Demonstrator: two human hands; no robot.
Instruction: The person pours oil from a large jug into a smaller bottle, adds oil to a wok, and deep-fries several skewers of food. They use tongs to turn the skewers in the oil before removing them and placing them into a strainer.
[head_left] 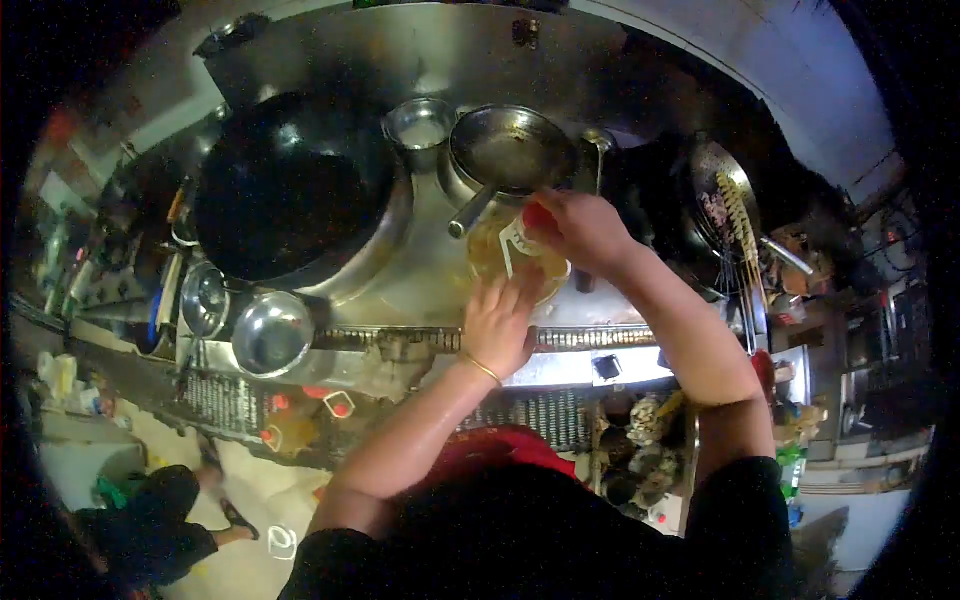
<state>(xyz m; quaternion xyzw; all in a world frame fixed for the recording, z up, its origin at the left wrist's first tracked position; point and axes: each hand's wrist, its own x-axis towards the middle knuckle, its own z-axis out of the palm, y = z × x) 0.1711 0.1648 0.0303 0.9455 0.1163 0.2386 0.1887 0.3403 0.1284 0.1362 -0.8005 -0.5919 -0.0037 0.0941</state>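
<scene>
A yellowish plastic jug (488,250) with a pale handle (507,247) stands on the steel worktop in front of me. My right hand (585,232) is closed around a red cap (541,222) at the jug's top, its fingertips partly hidden. Lower down, my left hand (501,322) lies against the near side of the jug with fingers stretched out; its thumb is not clear. Just beyond the jug, a frying pan (515,150) points its handle towards me, close to my right hand.
A large dark wok (290,200) fills the left side. Metal bowls (272,335) sit near the front edge, another bowl (420,122) at the back. On the right are a second wok (712,180) and a ladle (598,138). Another person's leg (200,540) shows lower left.
</scene>
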